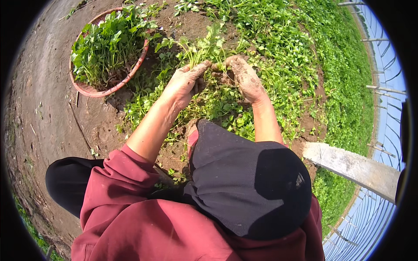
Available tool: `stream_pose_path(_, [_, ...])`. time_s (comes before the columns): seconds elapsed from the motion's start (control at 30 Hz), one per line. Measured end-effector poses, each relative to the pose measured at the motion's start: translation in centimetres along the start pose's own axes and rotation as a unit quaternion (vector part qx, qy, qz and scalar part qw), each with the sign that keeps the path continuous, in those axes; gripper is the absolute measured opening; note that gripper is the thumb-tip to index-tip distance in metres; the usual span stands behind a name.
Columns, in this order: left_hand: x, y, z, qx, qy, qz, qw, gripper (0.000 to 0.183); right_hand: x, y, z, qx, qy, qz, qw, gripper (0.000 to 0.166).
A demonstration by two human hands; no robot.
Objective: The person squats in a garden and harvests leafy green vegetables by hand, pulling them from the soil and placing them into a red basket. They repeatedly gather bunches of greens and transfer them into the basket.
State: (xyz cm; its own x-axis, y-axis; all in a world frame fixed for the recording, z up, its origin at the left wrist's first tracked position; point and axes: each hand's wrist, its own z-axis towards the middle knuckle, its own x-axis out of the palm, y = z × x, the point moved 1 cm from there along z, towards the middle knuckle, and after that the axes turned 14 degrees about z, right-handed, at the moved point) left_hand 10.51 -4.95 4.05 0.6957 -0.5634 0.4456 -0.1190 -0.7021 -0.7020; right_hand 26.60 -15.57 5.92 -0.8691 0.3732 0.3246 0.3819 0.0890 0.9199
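My left hand (187, 80), muddy at the fingers, is closed on the stems of a small bunch of leafy green seedlings (205, 45). Close beside it, my right hand (243, 76) is bent inward with muddy fingers at a thin green stem; its fingertips are partly hidden, so its grip is unclear. The two hands almost meet above low green plants (218, 106). To the left of them, a round red plastic basket (142, 57) holds upright leafy plants (107, 44) with soil about their roots.
Bare soil (49, 114) with a thin stick (80, 127) lies on the left. Dense green plants (343, 98) cover the bed at right. A concrete post (349, 163) slants in beside my right knee. Curved poles stand at the far right.
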Motion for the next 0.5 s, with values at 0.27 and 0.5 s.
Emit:
stream_pose_path(0.27, [-1.8, 1.8, 0.3, -0.039, -0.001, 0.081, 0.996, 0.029, 3.6, -2.0, -0.8, -0.087, 0.097, -0.327, 0.936, 0.036])
stream_pose_path(0.5, [-3.1, 3.6, 0.0, -0.053, -0.030, 0.070, 0.996, 0.026, 3.3, -3.9, -1.1, 0.042, 0.116, -0.272, 0.954, 0.060])
